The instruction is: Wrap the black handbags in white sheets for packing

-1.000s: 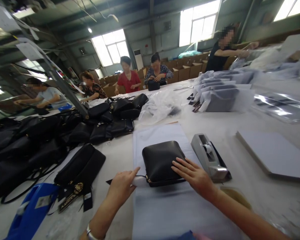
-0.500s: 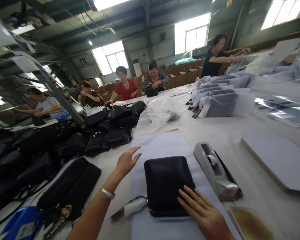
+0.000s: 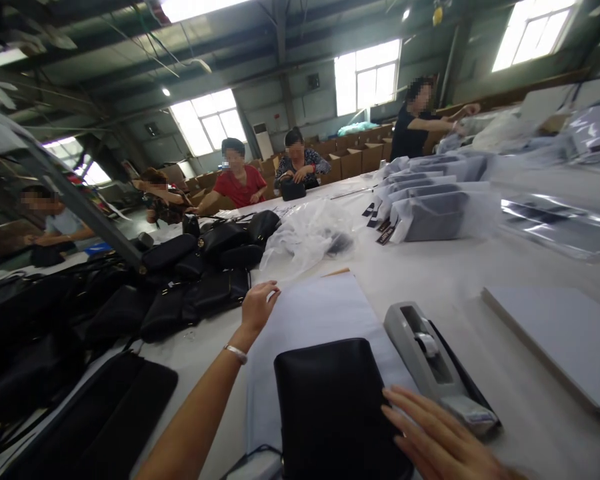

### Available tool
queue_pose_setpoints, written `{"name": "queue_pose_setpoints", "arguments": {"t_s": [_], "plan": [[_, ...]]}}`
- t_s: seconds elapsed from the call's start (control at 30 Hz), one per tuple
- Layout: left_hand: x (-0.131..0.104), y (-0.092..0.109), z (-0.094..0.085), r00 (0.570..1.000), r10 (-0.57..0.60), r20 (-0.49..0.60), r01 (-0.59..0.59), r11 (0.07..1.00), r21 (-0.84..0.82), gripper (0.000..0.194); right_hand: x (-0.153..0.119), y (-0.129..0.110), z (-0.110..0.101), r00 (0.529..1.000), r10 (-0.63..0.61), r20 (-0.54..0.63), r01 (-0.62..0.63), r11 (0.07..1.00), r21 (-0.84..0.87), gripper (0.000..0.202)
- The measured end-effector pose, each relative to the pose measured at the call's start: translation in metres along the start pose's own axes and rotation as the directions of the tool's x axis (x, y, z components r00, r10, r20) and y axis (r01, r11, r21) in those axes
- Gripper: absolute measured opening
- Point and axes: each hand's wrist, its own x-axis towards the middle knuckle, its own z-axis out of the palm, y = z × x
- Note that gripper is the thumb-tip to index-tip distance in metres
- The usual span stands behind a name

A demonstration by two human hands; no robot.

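Observation:
A black handbag (image 3: 333,407) lies flat on a stack of white paper sheets (image 3: 325,300) directly before me. My right hand (image 3: 435,427) rests along the bag's right edge, fingers stretched out and touching it. At the far left corner of the sheets is my left hand (image 3: 260,308), a bracelet on its wrist. Its thumb and fingertips are drawn together there; whether paper is between them is hidden. A cord and a pale tag (image 3: 260,463) show at the bag's lower left. The bag's near edge is cut off by the frame.
Black bags (image 3: 125,313) are heaped on the left. A grey tape dispenser (image 3: 430,360) stands right of the sheets, with a white board stack (image 3: 555,333) beyond it. Crumpled clear plastic (image 3: 310,233) and wrapped bags (image 3: 430,207) lie farther back. Several people work across the table.
My left hand's fingers have closed together near the sheets' far corner. My right hand has slid to the bag's right edge. The view has tilted up, so the bag appears lower.

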Motion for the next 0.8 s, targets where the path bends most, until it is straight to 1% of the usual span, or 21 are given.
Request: {"name": "queue_pose_setpoints", "arguments": {"t_s": [0.07, 0.13, 0.2, 0.27, 0.33, 0.4, 0.5, 0.57, 0.63, 0.67, 0.73, 0.8], "plan": [[-0.026, 0.010, -0.020, 0.999, 0.035, -0.026, -0.036, 0.999, -0.031, 0.013, 0.022, 0.007, 0.002, 0.997, 0.072, -0.025, -0.073, 0.997, -0.010, 0.041], [-0.049, 0.019, -0.036, 0.998, 0.048, -0.030, -0.049, 0.997, -0.058, 0.016, 0.046, 0.015, 0.011, 0.994, 0.103, -0.030, -0.103, 0.995, -0.013, 0.041], [-0.062, 0.021, -0.044, 1.000, 0.019, 0.000, -0.019, 0.997, -0.078, 0.017, 0.068, 0.019, 0.024, 0.994, 0.105, -0.001, -0.105, 0.994, 0.013, 0.037], [-0.062, 0.016, -0.042, 0.999, -0.032, 0.044, 0.035, 0.996, -0.082, 0.024, 0.083, 0.018, 0.036, 0.993, 0.108, 0.051, -0.111, 0.993, 0.051, 0.036], [-0.051, 0.004, -0.032, 0.994, -0.085, 0.076, 0.089, 0.994, -0.059, 0.038, 0.092, 0.010, 0.042, 0.990, 0.115, 0.079, -0.122, 0.989, 0.087, 0.036], [-0.035, -0.010, -0.017, 0.986, -0.139, 0.091, 0.141, 0.990, -0.023, 0.047, 0.092, 0.000, 0.043, 0.990, 0.124, 0.067, -0.132, 0.984, 0.120, 0.035], [-0.011, -0.027, 0.010, 0.969, -0.218, 0.116, 0.216, 0.976, 0.032, 0.054, 0.079, -0.010, 0.038, 0.985, 0.169, 0.045, -0.174, 0.975, 0.141, 0.035], [-0.002, -0.033, 0.026, 0.960, -0.239, 0.145, 0.233, 0.971, 0.053, 0.055, 0.066, -0.008, 0.034, 0.978, 0.207, 0.039, -0.210, 0.970, 0.126, 0.035], [0.003, -0.036, 0.039, 0.959, -0.220, 0.179, 0.214, 0.975, 0.054, 0.052, 0.055, -0.001, 0.032, 0.975, 0.222, 0.029, -0.223, 0.969, 0.101, 0.033], [0.004, -0.036, 0.045, 0.961, -0.201, 0.192, 0.195, 0.980, 0.048, 0.047, 0.051, 0.004, 0.031, 0.975, 0.219, 0.026, -0.220, 0.971, 0.091, 0.033], [0.004, -0.036, 0.053, 0.967, -0.158, 0.200, 0.156, 0.987, 0.029, 0.029, 0.048, 0.014, 0.031, 0.976, 0.214, 0.031, -0.216, 0.973, 0.076, 0.032], [0.005, -0.036, 0.056, 0.975, -0.128, 0.182, 0.129, 0.992, 0.006, 0.014, 0.051, 0.022, 0.034, 0.974, 0.218, 0.057, -0.222, 0.972, 0.075, 0.032]]}}
